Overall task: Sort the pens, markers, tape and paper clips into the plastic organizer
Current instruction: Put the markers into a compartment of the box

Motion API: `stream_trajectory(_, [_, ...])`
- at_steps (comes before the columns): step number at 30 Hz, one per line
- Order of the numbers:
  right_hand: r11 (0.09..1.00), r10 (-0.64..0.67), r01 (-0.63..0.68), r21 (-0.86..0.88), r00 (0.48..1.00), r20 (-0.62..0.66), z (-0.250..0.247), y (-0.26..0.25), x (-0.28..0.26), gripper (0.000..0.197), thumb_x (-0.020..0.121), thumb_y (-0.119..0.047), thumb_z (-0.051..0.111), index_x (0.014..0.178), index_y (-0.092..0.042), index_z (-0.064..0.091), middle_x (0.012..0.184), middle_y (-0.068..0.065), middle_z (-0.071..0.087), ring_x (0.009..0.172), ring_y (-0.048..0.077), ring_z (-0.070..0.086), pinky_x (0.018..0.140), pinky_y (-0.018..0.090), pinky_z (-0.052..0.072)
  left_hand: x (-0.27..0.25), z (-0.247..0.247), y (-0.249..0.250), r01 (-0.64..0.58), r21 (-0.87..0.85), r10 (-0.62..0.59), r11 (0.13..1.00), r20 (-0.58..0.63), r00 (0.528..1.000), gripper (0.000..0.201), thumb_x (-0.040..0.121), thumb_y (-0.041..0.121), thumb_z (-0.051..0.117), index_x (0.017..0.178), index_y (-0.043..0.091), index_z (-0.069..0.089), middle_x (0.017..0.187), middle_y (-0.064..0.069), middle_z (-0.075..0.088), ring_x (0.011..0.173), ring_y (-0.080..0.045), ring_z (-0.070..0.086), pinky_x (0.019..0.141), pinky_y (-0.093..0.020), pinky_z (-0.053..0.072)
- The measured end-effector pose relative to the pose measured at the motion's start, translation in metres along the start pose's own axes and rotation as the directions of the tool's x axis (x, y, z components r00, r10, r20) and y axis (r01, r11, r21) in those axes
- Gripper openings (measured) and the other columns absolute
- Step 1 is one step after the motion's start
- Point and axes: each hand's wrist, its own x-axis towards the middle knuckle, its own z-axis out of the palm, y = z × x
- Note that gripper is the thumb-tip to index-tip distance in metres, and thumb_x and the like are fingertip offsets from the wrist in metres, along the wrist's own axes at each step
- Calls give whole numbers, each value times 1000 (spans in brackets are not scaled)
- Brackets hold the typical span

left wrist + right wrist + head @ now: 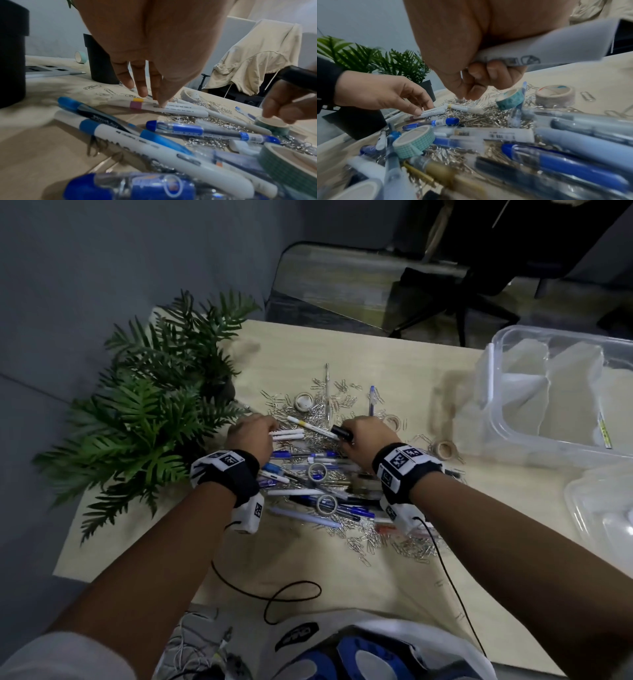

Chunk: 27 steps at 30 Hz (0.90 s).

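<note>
Head view: both hands work over a heap of pens (308, 508), markers, tape rolls and silver wire paper clips (376, 542) at table (342, 583) centre. Clear plastic organizer (561, 392) sits far right, well apart from heap; thin-walled dividers inside, one pen along its left wall.

L wrist view adds: left hand (145, 75) has fingers straight, tips touching a white marker (164, 109) w/ pink and yellow bands.

R wrist view adds: right hand (484, 75) has fingers curled round a white marker barrel (547, 48) w/ black cap; fingertips reach into the clip pile. Teal patterned tape roll (510, 98) stands tilted just beside it; green gridded roll (414, 140) nearer cam.

Fern-like plant (154, 412) in black pot, table left.
</note>
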Motion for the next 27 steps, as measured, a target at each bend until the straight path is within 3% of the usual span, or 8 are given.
stream_trajectory(5, [1000, 22, -22, -4, 999, 36, 4, -15, 21, 22, 93, -30, 58, 105, -14, 64, 93, 7, 63, 85, 27, 62, 74, 35, 54, 6, 5, 0, 14, 113, -19, 994, 42, 999, 32, 88, 7, 59, 109, 30, 64, 116, 1, 61, 113, -26, 51, 95, -38, 43])
stream_trajectory(9, [997, 63, -60, -43, 996, 62, 9, -23, 31, 20, 92, -29, 60, 104, -14, 64, 92, 7, 61, 82, 28, 62, 75, 40, 57, 5, 5, -2, 5, 74, -9, 997, 52, 999, 20, 89, 14, 62, 103, 28, 65, 111, 1, 62, 107, -25, 55, 94, -36, 44])
stream_trajectory(14, [992, 93, -82, -98, 989, 114, 11, -25, 38, 14, 88, -23, 63, 97, -12, 66, 94, 10, 63, 80, 29, 62, 73, 39, 57, 0, 0, -7, 53, -57, -53, 997, -9, 999, 19, 93, 9, 50, 108, 16, 61, 98, -12, 62, 84, -32, 58, 73, -35, 49])
stream_trajectory(18, [989, 128, -117, -94, 986, 111, 9, -24, 38, 20, 85, -26, 63, 96, -10, 61, 89, 9, 57, 78, 28, 60, 71, 37, 56, 1, 1, -13, 59, -2, -59, 998, 2, 998, 21, 95, 16, 46, 113, 11, 55, 98, -16, 60, 87, -37, 58, 67, -36, 42])
stream_trajectory(20, [988, 141, -133, -82, 984, 106, 6, -23, 35, 21, 82, -31, 64, 92, -14, 55, 86, 6, 55, 75, 26, 58, 63, 31, 52, 1, 4, -16, 14, -12, -14, 1000, 17, 1000, 20, 93, 20, 48, 110, 13, 56, 98, -14, 59, 89, -36, 58, 69, -35, 44])
stream_trajectory(23, [991, 135, -130, -45, 982, 129, 0, -23, 28, 22, 81, -34, 62, 88, -16, 51, 77, 4, 57, 69, 23, 58, 57, 27, 46, 1, 8, -16, -51, -23, 52, 998, 56, 997, 29, 90, 21, 55, 117, 17, 61, 109, -8, 59, 102, -31, 54, 87, -36, 47])
stream_trajectory(27, [991, 123, -112, -79, 980, 157, -4, -25, 15, 21, 83, -38, 58, 85, -19, 51, 68, 1, 56, 65, 22, 59, 56, 29, 51, 2, 8, -12, -67, 36, 64, 997, 86, 994, 34, 93, 19, 58, 127, 20, 60, 118, -7, 60, 113, -29, 52, 96, -37, 44])
